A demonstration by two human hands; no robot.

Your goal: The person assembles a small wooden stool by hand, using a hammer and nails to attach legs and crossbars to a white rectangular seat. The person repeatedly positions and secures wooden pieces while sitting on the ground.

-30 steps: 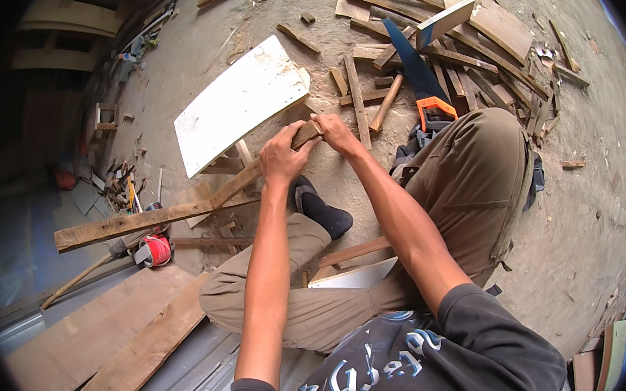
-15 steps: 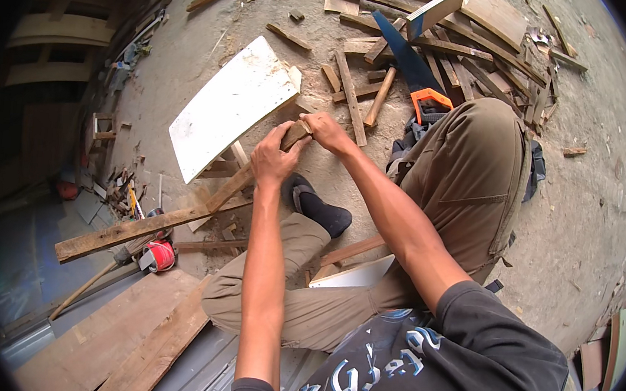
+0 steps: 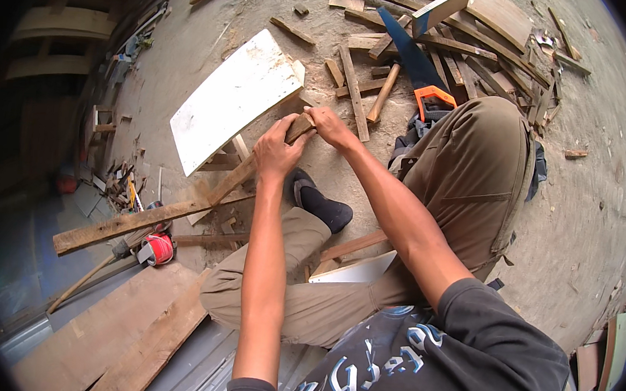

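left hand [image 3: 276, 153]: curled snug round a wood strip [image 3: 234, 181] | right hand [image 3: 326, 126]: pinching the strip's far end, from what i can see | strip: slants down-left to a longer batten [image 3: 124, 225], just beside the white board [image 3: 235, 103] | also around: orange-handled saw [image 3: 411, 54] by the wood pile [image 3: 460, 47]

The shirt [image 3: 498, 338] is faded black, its short sleeves [image 3: 460, 304] ending above the elbows. Ornate, angular lettering [image 3: 351, 383] in white and blue runs across the chest. The trousers [image 3: 465, 160] are olive brown, loose and creased, a stitched seam crossing the right leg. A dark sock [image 3: 330, 210] covers one foot. The hands [image 3: 278, 155] and forearms [image 3: 264, 288] are bare.
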